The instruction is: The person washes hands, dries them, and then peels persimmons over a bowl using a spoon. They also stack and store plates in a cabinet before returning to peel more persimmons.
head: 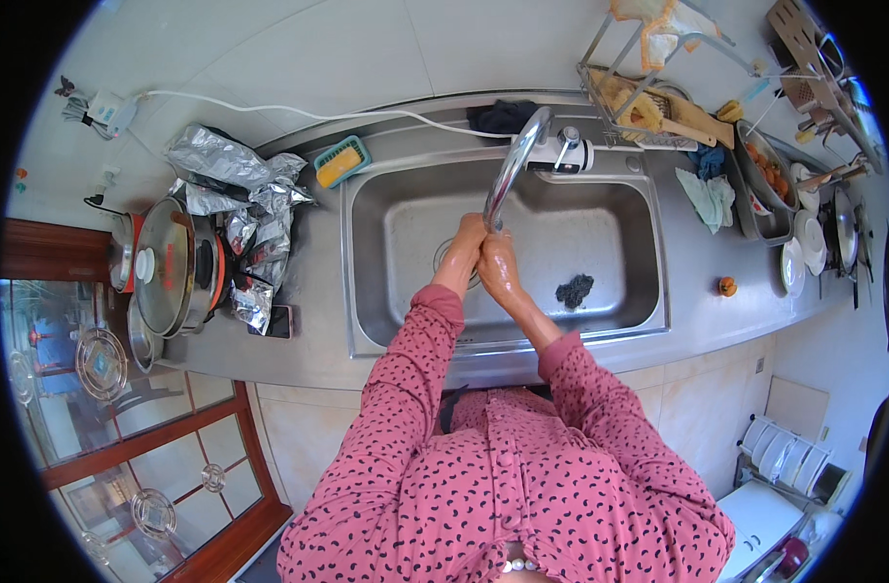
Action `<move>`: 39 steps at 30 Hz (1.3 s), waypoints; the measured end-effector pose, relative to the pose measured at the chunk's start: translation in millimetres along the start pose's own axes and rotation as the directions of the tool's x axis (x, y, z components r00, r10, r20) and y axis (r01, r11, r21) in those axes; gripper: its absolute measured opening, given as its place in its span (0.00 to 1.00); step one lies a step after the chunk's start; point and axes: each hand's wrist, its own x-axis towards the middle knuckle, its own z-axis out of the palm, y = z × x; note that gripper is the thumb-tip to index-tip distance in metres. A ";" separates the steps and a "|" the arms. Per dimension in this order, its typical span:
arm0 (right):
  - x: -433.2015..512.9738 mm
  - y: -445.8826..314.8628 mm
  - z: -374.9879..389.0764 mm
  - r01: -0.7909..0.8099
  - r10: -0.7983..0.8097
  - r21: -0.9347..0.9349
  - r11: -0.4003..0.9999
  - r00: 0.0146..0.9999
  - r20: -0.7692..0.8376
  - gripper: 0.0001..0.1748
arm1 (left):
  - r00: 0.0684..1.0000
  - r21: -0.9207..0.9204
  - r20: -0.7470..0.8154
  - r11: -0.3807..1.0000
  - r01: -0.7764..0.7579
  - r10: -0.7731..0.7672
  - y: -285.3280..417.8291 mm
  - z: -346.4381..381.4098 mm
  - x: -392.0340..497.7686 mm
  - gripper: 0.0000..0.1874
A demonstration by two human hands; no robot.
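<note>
My left hand [471,232] and my right hand [497,264] are pressed together directly under the spout of a chrome gooseneck faucet [508,171]. Both look wet and shiny. The fingers are mostly hidden behind the spout and each other, so I cannot see whether anything is between them. Below them lies a stainless steel sink [423,302], its drain [444,251] partly covered by my left hand. A dark steel-wool scourer [575,291] rests on the sink floor, to the right of my hands.
A teal soap dish with a yellow sponge [339,167] stands at the sink's left rim. Further left are crumpled foil [269,197], a phone [280,321] and a lidded pot [169,270]. Rightward are a cloth [707,198], a small orange fruit or vegetable [726,286] and plates [793,267].
</note>
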 end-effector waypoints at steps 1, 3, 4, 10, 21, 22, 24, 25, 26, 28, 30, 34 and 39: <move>2.4 3.5 2.8 -0.026 0.028 0.171 0.985 1.000 -0.014 0.22 | 0.997 -0.162 0.066 0.985 0.059 -0.049 -0.3 -0.9 1.3 0.11; 8.8 -0.3 13.1 -0.208 0.281 0.733 0.647 0.960 0.024 0.19 | 0.945 -0.537 0.319 0.835 0.122 0.066 -7.5 -3.5 0.9 0.10; 13.5 -2.5 18.4 -0.278 0.437 0.945 0.175 0.882 0.178 0.18 | 0.952 -0.599 0.296 0.792 0.120 0.080 -15.3 -1.8 -2.2 0.10; 44.4 8.9 21.5 -0.171 0.220 0.758 0.630 0.975 0.037 0.14 | 0.997 -0.579 0.058 0.815 -0.013 0.057 -23.5 43.4 -20.8 0.12; 69.7 1.9 -61.6 0.574 -0.606 -0.524 0.630 0.785 0.131 0.06 | 0.986 -0.778 0.143 0.606 0.163 -0.081 29.8 59.9 -20.4 0.15; 69.7 2.4 -72.7 0.601 -0.678 -0.603 0.524 0.723 0.132 0.06 | 0.980 -0.803 0.169 0.562 0.200 -0.107 34.4 61.7 -18.8 0.16; 67.5 -10.5 -101.7 0.459 -0.507 -0.553 0.695 0.859 0.074 0.06 | 0.975 -0.795 0.177 0.566 0.221 -0.132 18.4 41.8 5.5 0.18; 67.6 -12.6 -111.9 0.390 -0.492 -0.570 0.723 0.870 -0.029 0.07 | 0.983 -0.750 0.119 0.636 0.181 -0.139 9.1 30.8 13.7 0.19; 70.6 -18.1 -124.7 0.317 -0.476 -0.582 0.749 0.868 -0.139 0.07 | 0.988 -0.693 0.065 0.706 0.145 -0.139 6.4 24.4 18.1 0.19; 82.6 -20.4 -145.7 0.217 -0.412 -0.567 0.795 0.878 -0.242 0.08 | 0.982 -0.583 0.125 0.791 0.187 -0.140 -2.4 13.1 13.8 0.14; 96.1 -20.4 -153.3 0.151 -0.334 -0.528 0.835 0.903 -0.271 0.09 | 0.951 -0.517 0.292 0.820 0.247 -0.103 -8.2 4.1 13.0 0.13; 108.2 -14.4 -156.2 0.101 -0.228 -0.491 0.865 0.952 -0.206 0.08 | 0.976 -0.418 0.203 0.894 0.161 -0.082 -8.3 30.9 -9.1 0.10; 96.2 -5.2 -171.9 0.160 -0.285 -0.475 0.865 0.937 -0.204 0.06 | 0.995 -0.317 0.078 0.945 0.080 -0.058 -0.4 30.2 -30.4 0.13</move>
